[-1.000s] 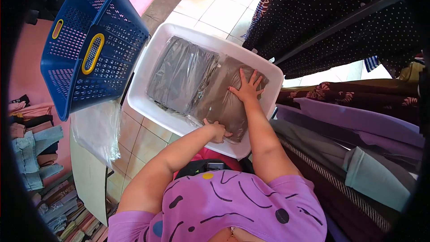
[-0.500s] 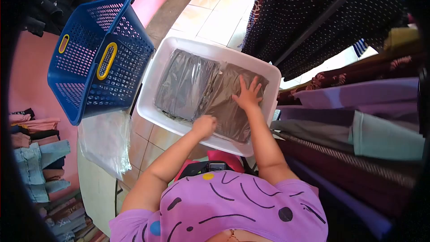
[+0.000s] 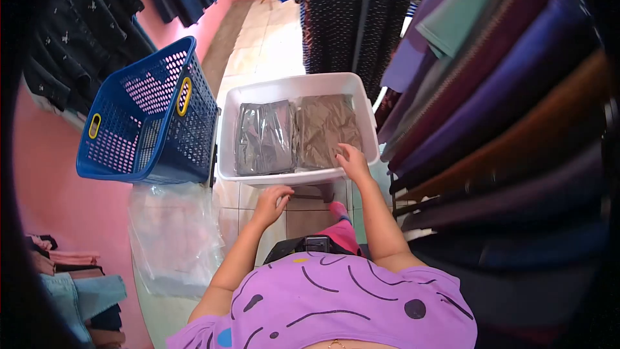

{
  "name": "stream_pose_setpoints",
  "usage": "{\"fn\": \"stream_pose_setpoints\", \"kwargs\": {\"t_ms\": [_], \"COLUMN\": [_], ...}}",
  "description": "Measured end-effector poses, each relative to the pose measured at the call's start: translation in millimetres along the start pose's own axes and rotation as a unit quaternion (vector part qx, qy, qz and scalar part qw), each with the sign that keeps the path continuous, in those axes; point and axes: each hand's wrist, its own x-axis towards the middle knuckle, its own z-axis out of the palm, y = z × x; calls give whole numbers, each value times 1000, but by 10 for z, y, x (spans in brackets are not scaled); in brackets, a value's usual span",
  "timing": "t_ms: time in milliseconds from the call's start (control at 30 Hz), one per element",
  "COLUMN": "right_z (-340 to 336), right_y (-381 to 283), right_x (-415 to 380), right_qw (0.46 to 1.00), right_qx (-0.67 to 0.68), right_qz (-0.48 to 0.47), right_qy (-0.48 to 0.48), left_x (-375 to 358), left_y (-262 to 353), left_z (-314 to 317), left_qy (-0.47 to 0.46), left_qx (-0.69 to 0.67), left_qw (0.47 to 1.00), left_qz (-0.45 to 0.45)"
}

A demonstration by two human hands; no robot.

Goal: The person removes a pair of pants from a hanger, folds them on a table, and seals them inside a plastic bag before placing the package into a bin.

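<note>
In the head view a white plastic tub point(image 3: 294, 179) stands in front of me. Two stacks of folded clothes in clear plastic lie side by side in it: a dark grey one point(image 3: 266, 137) on the left and a brown one point(image 3: 329, 128) on the right. My right hand point(image 3: 352, 162) is at the tub's front right, over the near edge of the brown stack, fingers loosely spread and holding nothing. Below the tub's front wall my left hand point(image 3: 272, 206) hangs in the air, empty, with its fingers curved and apart.
A blue perforated basket point(image 3: 171, 145) with yellow handles stands left of the tub. Clear plastic bags point(image 3: 174, 239) lie on a pale surface below it. Clothes point(image 3: 478, 136) hang densely along the right, and dotted black garments point(image 3: 332, 32) hang behind the tub.
My right hand has drawn back from the middle of the brown stack to its near edge. My left hand has left the tub and opened. The view has turned and shifted.
</note>
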Motion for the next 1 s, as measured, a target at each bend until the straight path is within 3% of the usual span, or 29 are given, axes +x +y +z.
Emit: {"fn": "stream_pose_setpoints", "kwargs": {"t_ms": [67,133,267,333,400,467,533,600,667,700,800,867,933,967,1000], "right_z": [51,101,94,-96,-272,-362,-478,-689,-882,-943,-1278,-1382,-1604,-1650,-1748], "right_y": [-111,-165,-139,-212,-247,-177,-109,-248,-389,-409,-673,-607,-876,-825,-917], "right_x": [-490,-1044,-2258,-2864,-3433,-4004,-4484,-4902,-5258,-5429,-5922,-6354,-6787,-7042,-7250], "right_qw": [997,990,995,982,979,975,962,957,952,950,957,954,921,949,930], "right_qx": [30,42,59,91,79,68,165,163,148,169,144,198,286,235,279], "right_qz": [26,-38,47,161,186,209,207,223,252,241,236,207,259,210,240], "right_qy": [69,130,70,-22,8,28,73,84,93,100,88,85,41,13,-23], "left_x": [-342,-645,-1130,-1337,-1465,-1547,-1567,-1536,-1492,-1443,-1386,-1357,-1421,-1479,-1572], "left_y": [17,90,127,16,-69,-40,68,231,496,558,1214,1598,2162,2483,2840], "left_z": [-38,-150,-300,-299,-266,-276,-290,-291,-306,-277,-356,-301,-213,-168,-143], "left_qy": [-42,-72,-119,-140,-166,-196,-213,-215,-205,-206,-222,-227,-219,-216,-213], "left_qx": [-57,-62,-100,-119,-136,-177,-164,-151,-159,-177,-188,-217,-271,-258,-244], "left_qw": [997,995,988,983,977,963,962,964,966,962,953,943,928,925,920], "left_qz": [33,28,-13,-25,-10,-62,-47,-34,8,-5,82,106,130,176,220]}}
